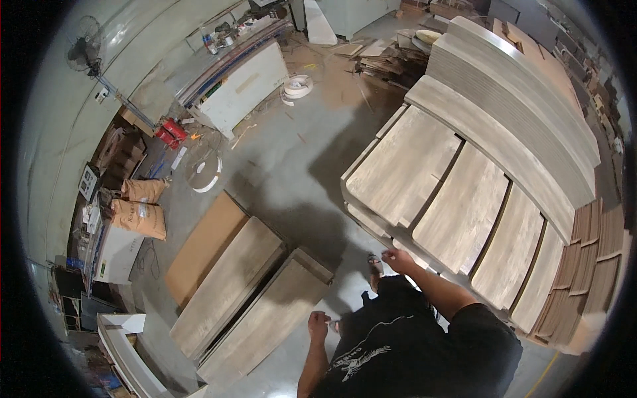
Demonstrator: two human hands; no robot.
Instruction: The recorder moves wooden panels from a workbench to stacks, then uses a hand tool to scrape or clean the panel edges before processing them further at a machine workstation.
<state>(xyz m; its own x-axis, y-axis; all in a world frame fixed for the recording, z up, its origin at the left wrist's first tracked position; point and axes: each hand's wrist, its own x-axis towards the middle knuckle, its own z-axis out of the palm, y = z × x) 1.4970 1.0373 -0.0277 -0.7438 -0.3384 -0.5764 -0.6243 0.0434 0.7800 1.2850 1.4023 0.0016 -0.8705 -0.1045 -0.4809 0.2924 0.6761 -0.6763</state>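
Observation:
My left hand (318, 325) hangs at my left side, fingers curled in, with nothing showing out of it. The nearest thing to it is a low stack of wood-grain panels (269, 318) on the floor. In front of my body, my right hand (398, 261) is held with bent fingers, and no object shows in it. Beside that hand rises a large stack of grey-beige wood-grain panels (464, 199) with rounded corners, laid in several rows. I cannot tell from here whether the hand touches the stack's edge.
A second panel stack (229, 285) and a brown board (206, 249) lie on the floor at left. Brown sacks (139, 219) and a white-sided workbench (245, 86) stand farther off. Edging rolls (297, 86) lie near the bench. More brown boards (584, 265) are piled at right.

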